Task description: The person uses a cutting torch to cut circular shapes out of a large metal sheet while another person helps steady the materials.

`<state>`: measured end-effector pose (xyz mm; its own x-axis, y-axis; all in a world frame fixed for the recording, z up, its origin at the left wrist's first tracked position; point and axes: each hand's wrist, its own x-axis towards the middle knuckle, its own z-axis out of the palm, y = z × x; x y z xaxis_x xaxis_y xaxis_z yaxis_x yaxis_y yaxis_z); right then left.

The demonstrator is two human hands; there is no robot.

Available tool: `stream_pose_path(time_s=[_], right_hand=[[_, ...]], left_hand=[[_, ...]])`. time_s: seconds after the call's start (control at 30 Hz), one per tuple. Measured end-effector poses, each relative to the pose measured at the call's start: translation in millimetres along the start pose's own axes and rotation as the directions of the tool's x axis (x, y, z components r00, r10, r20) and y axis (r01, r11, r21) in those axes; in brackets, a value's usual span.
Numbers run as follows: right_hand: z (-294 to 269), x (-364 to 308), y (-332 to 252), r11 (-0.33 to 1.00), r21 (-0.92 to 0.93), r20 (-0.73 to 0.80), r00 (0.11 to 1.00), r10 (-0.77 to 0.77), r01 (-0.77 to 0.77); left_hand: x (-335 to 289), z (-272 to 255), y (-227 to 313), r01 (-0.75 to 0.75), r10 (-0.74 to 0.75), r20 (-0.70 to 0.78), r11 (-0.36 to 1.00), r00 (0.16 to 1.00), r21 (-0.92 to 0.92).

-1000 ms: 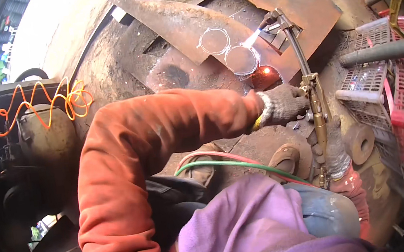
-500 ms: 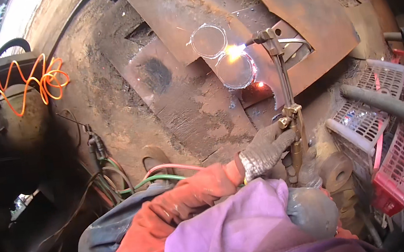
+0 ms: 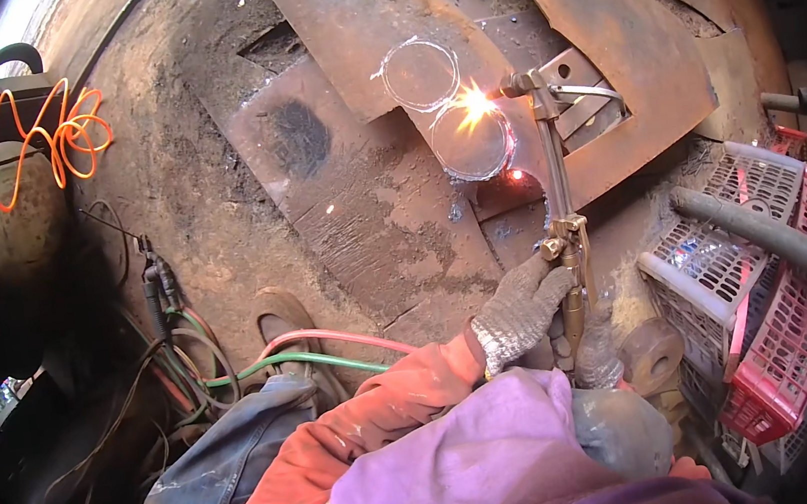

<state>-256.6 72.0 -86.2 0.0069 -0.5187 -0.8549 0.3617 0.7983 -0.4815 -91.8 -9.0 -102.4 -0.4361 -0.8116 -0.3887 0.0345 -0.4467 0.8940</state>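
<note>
My left hand (image 3: 525, 310), in a grey knit glove, is closed around the body of a brass cutting torch (image 3: 554, 158) just below its valves. Lower on the torch handle is my gloved right hand (image 3: 599, 354), closed on it and partly hidden. From the torch head a bright flame with star-shaped sparks (image 3: 474, 105) meets a rusty steel plate (image 3: 374, 14). It burns at the upper right edge of the lower of two white-outlined circles (image 3: 469, 143). A small red-hot spot (image 3: 516, 176) glows at that circle's lower right, beside a curved cut edge.
More rusty plates (image 3: 664, 79) lie overlapped beneath and to the right. Pink and green hoses (image 3: 335, 354) run at my left knee. Plastic crates (image 3: 779, 357) with a grey pipe (image 3: 763, 226) across them stand at right. An orange coiled hose (image 3: 58, 143) hangs at left.
The whole view has shifted slightly. The flame now throws wider, star-shaped sparks at nearly the same spot on the circle's edge. Both hands keep their hold on the torch.
</note>
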Motion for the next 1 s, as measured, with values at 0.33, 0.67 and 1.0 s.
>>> stream_pose_path(time_s=[0.33,0.67,1.0], right_hand=[[30.9,2.2,-7.6,0.994,0.01,-0.13,0.986,-0.105,0.107],[3.9,2.3,0.1,0.996,-0.09,-0.055,0.998,-0.017,0.012],[12.7,4.4,0.5,0.994,-0.038,-0.039,0.994,-0.105,0.103]], left_hand=[[2.9,-0.6,-3.7,-0.009,0.009,-0.003,1.0,1.0,0.02],[0.5,2.1,-6.5,-0.081,0.083,-0.015,0.993,0.996,0.084],[0.1,0.4,-1.9,0.072,-0.072,0.002,0.997,0.997,-0.018]])
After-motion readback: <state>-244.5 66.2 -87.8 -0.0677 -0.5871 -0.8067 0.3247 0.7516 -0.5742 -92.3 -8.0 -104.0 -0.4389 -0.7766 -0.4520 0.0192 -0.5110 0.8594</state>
